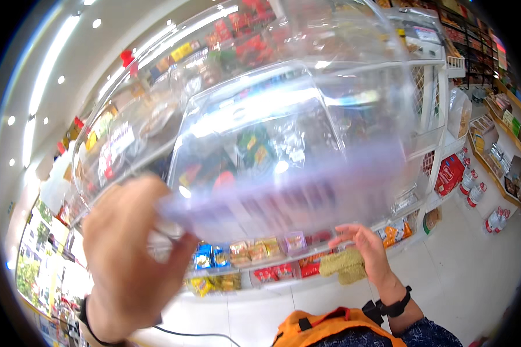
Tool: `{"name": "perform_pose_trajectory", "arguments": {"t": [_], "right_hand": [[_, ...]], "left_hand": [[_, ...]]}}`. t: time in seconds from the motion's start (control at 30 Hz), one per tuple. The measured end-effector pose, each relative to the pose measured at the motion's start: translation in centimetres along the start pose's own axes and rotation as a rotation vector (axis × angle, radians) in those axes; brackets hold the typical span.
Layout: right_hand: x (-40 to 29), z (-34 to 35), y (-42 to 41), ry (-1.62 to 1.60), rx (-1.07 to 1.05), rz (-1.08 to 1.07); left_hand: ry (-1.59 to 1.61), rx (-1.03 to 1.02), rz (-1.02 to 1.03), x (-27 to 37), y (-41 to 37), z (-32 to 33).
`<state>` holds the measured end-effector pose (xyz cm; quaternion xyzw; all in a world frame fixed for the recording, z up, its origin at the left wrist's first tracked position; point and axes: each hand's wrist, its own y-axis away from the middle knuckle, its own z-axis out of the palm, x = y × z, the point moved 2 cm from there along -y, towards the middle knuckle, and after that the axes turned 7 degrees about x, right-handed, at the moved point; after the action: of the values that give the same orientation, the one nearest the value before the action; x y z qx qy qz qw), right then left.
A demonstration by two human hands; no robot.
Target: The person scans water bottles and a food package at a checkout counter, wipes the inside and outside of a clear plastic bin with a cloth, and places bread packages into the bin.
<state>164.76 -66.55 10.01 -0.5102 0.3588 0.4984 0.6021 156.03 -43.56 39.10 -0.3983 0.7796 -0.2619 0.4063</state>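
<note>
My left hand (132, 256) is blurred by motion, with its thumb and fingers around the left end of a purplish label strip (286, 208). The strip runs along the near edge of a large clear plastic bin or cover (260, 73), tilted up in front of me. Through the plastic show packaged goods, and ceiling light glares on it. Below the strip's right part is my right hand (368, 249), holding a folded yellow-green cloth (345, 265) between thumb and fingers. Whether the right fingertips touch the plastic, I cannot tell.
Behind the plastic stands a white shelf rack (436, 112), its lower tiers holding snack packets (252, 251). Bottled drinks (475, 194) stand on the tiled floor (451, 269) at right, near a wooden display unit (497, 156). A black cable (191, 334) crosses at lower left.
</note>
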Motion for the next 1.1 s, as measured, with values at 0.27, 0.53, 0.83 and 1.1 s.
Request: {"name": "perform_pose_trajectory", "arguments": {"t": [0.27,0.53,0.83,1.1], "right_hand": [[-3.5,5.1,2.1,-0.260,-0.325,0.297],[1.2,15.1,7.7,0.177,-0.649,0.424],[8.7,34.4,16.1,0.359,-0.824,0.381],[14.3,44.7,21.2,0.455,-0.918,0.251]], "left_hand": [[0.250,-0.285,-0.010,2.1,16.9,1.8],[0.151,-0.566,-0.200,1.1,33.5,-3.7],[0.021,-0.743,-0.470,0.4,49.6,-12.2],[0.021,-0.740,-0.985,-2.3,55.4,-17.8]]}}
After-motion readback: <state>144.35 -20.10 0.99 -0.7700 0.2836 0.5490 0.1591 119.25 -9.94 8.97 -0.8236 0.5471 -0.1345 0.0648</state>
